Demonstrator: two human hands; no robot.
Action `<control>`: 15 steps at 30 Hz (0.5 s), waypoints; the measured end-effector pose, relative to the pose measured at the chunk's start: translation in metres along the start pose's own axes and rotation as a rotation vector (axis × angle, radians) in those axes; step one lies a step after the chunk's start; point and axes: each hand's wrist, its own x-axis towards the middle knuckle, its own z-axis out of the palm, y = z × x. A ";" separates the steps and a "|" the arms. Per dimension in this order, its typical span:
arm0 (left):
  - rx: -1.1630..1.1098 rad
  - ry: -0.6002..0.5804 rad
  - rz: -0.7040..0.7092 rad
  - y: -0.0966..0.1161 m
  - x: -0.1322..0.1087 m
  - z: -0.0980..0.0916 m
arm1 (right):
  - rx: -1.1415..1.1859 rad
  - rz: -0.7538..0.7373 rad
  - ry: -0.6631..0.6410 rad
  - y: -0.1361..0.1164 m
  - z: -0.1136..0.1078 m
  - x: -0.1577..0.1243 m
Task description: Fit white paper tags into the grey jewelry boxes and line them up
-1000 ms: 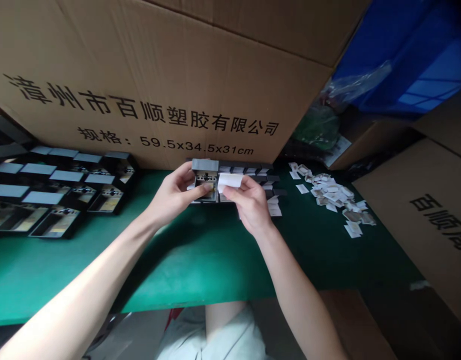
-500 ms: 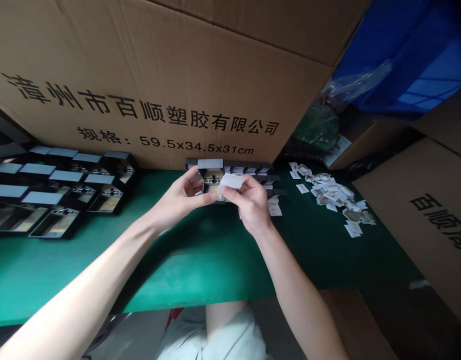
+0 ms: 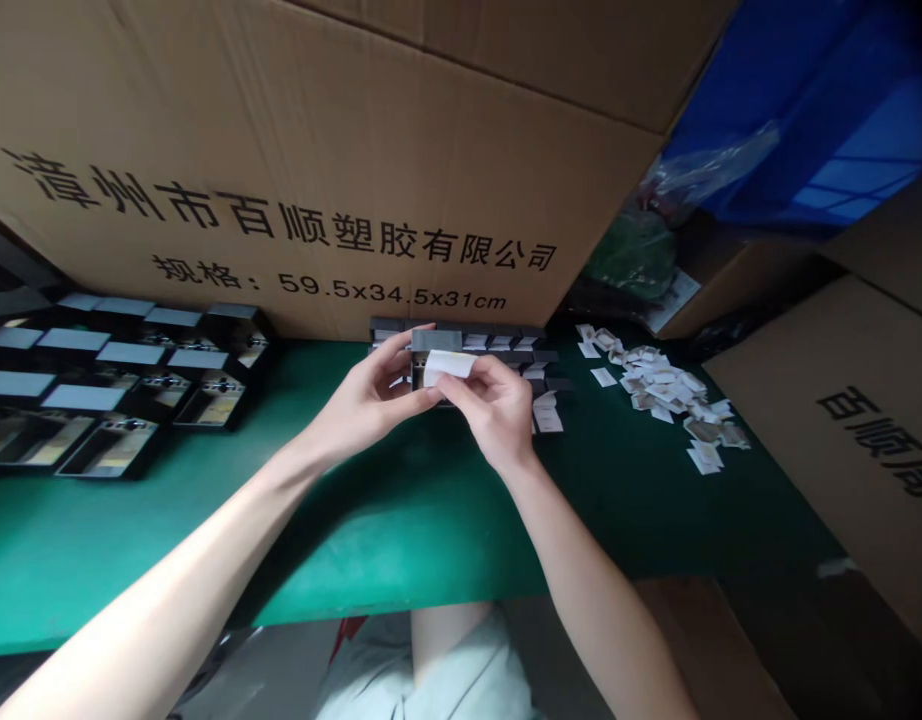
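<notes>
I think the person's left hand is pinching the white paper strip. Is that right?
Not quite: the head view shows the right hand pinching the white paper strip. The left hand is around the dark plastic box.

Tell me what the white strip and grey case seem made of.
The white strip looks like matte paper or label backing, thin and curling. The grey case looks like moulded plastic, matte with crisp edges, though blur leaves that open.
</notes>
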 end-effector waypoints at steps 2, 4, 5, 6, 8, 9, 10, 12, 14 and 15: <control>-0.027 -0.005 0.000 -0.001 0.000 0.000 | -0.034 -0.028 -0.013 -0.001 0.000 -0.002; -0.051 -0.003 0.006 -0.001 0.001 -0.001 | -0.094 -0.075 -0.017 -0.002 0.000 -0.003; -0.057 0.001 0.009 -0.002 0.001 -0.001 | -0.126 -0.106 -0.021 -0.002 0.000 -0.003; -0.060 0.005 0.013 -0.002 0.001 -0.001 | -0.150 -0.135 -0.024 -0.002 0.000 -0.003; -0.063 0.015 0.020 -0.003 0.001 -0.001 | -0.166 -0.168 -0.033 -0.002 0.000 -0.004; -0.064 0.018 0.022 -0.003 0.001 -0.002 | -0.163 -0.173 -0.035 -0.002 0.000 -0.004; -0.063 0.019 0.020 -0.003 0.001 -0.002 | -0.161 -0.178 -0.039 -0.002 0.000 -0.004; -0.054 0.023 0.005 -0.003 0.001 -0.002 | -0.164 -0.198 -0.042 -0.002 0.001 -0.003; -0.040 0.030 -0.009 -0.003 0.001 -0.002 | -0.176 -0.221 -0.041 -0.001 0.002 -0.003; -0.036 0.032 -0.009 -0.003 0.001 -0.003 | -0.184 -0.227 -0.035 -0.001 0.002 -0.003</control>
